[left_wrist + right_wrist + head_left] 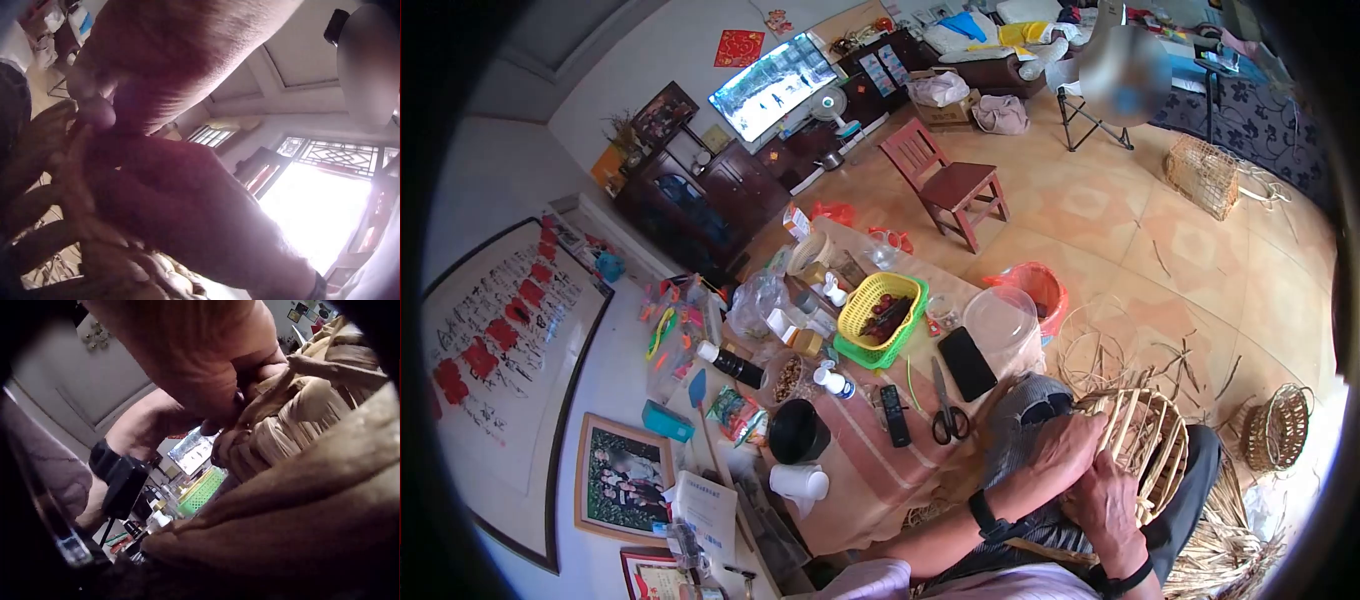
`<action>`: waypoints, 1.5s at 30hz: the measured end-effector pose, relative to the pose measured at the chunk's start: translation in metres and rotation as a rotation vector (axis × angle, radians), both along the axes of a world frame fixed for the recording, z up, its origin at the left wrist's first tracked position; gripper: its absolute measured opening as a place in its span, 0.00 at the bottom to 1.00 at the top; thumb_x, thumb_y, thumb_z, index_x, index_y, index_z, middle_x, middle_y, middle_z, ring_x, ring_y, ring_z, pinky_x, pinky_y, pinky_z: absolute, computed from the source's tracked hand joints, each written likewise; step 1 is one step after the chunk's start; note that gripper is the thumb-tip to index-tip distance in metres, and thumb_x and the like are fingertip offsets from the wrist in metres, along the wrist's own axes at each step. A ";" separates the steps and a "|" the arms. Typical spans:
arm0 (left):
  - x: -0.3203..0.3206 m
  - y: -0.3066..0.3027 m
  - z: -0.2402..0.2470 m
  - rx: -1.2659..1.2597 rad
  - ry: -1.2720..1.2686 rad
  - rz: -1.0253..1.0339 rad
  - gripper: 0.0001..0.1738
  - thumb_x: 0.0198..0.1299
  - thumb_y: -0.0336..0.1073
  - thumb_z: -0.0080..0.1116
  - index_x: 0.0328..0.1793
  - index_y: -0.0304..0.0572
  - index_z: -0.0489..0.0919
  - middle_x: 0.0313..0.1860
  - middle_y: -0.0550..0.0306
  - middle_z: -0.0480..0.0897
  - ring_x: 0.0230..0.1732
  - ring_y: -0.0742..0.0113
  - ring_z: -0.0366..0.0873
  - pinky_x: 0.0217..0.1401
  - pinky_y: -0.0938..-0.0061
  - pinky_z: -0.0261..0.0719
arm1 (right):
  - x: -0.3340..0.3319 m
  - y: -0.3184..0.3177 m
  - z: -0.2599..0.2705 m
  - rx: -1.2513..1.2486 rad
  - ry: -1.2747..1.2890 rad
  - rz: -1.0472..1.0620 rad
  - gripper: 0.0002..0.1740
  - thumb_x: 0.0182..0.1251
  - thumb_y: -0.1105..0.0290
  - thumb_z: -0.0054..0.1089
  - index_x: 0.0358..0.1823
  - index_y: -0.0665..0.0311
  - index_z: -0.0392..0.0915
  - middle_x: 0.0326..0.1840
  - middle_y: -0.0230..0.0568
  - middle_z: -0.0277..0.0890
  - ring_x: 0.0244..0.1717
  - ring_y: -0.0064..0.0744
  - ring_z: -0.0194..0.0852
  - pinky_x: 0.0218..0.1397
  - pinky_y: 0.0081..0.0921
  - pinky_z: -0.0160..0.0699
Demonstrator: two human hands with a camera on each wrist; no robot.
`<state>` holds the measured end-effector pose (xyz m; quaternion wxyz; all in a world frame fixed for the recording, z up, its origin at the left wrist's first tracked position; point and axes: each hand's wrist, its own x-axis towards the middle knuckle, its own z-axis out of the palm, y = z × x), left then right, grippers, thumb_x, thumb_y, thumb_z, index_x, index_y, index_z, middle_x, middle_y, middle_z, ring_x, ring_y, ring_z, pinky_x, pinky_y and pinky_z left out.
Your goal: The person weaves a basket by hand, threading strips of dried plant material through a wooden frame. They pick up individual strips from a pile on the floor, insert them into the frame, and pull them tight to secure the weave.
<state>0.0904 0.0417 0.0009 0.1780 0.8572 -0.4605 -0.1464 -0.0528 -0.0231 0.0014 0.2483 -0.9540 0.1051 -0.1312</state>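
Observation:
A half-woven basket (1165, 440) of flat tan plant strips rests on the person's lap, its open ribs showing. The left hand (1068, 448) grips the basket's rim on the side toward the table. Right beside it, the right hand (1108, 500) pinches a strip (270, 394) at the same rim, its fingers bent. Up close in the right wrist view, the rim (306, 415) shows as strips wrapped tightly round it. In the left wrist view both hands meet at the weave (81, 187), and their fingertips are partly hidden in shadow.
Scissors (949, 424), a phone (966, 363), a remote control (894, 415) and a yellow basket (870, 310) lie on the table to the left. A bundle of loose strips (1225, 540) lies beside the legs. A small woven basket (1278, 428) stands on the floor at right.

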 end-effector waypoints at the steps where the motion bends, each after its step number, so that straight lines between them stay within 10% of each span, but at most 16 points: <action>1: -0.002 0.000 0.004 -0.034 0.008 0.012 0.11 0.67 0.31 0.59 0.53 0.39 0.83 0.31 0.36 0.87 0.36 0.40 0.90 0.37 0.50 0.86 | 0.000 -0.001 0.005 0.001 0.014 0.017 0.17 0.56 0.70 0.73 0.48 0.64 0.83 0.40 0.47 0.76 0.36 0.49 0.85 0.38 0.43 0.84; 21: 0.002 0.037 0.006 -0.170 0.123 -0.145 0.31 0.66 0.28 0.58 0.77 0.36 0.73 0.33 0.37 0.87 0.34 0.39 0.88 0.35 0.51 0.83 | 0.000 0.001 0.003 0.128 -0.046 -0.125 0.07 0.61 0.72 0.70 0.40 0.59 0.86 0.35 0.45 0.79 0.34 0.53 0.85 0.36 0.46 0.84; 30: 0.004 0.061 -0.008 -0.361 0.228 -0.201 0.38 0.64 0.24 0.60 0.82 0.48 0.69 0.49 0.32 0.87 0.48 0.33 0.87 0.46 0.50 0.84 | 0.000 0.002 0.001 0.162 -0.037 -0.155 0.05 0.60 0.70 0.69 0.35 0.61 0.82 0.34 0.45 0.76 0.34 0.55 0.83 0.38 0.48 0.82; 36: -0.024 0.059 -0.023 -0.359 0.419 0.242 0.26 0.65 0.25 0.61 0.70 0.42 0.75 0.53 0.32 0.85 0.49 0.32 0.86 0.49 0.51 0.84 | 0.000 0.001 -0.004 0.150 -0.105 -0.123 0.08 0.58 0.66 0.72 0.34 0.58 0.82 0.34 0.45 0.76 0.33 0.54 0.81 0.35 0.49 0.80; 39: -0.024 0.077 -0.011 -0.596 0.683 0.300 0.22 0.65 0.20 0.63 0.64 0.37 0.72 0.44 0.53 0.85 0.32 0.73 0.82 0.34 0.80 0.81 | -0.001 -0.001 0.004 0.113 -0.027 -0.105 0.09 0.61 0.62 0.73 0.35 0.56 0.82 0.34 0.45 0.77 0.32 0.52 0.82 0.33 0.48 0.80; 45: -0.017 0.100 -0.038 -0.804 1.636 0.544 0.21 0.65 0.24 0.60 0.64 0.39 0.73 0.35 0.63 0.76 0.23 0.74 0.67 0.28 0.78 0.69 | -0.007 -0.007 0.003 0.233 -0.043 -0.102 0.04 0.69 0.69 0.68 0.42 0.57 0.87 0.37 0.43 0.78 0.37 0.54 0.85 0.39 0.45 0.84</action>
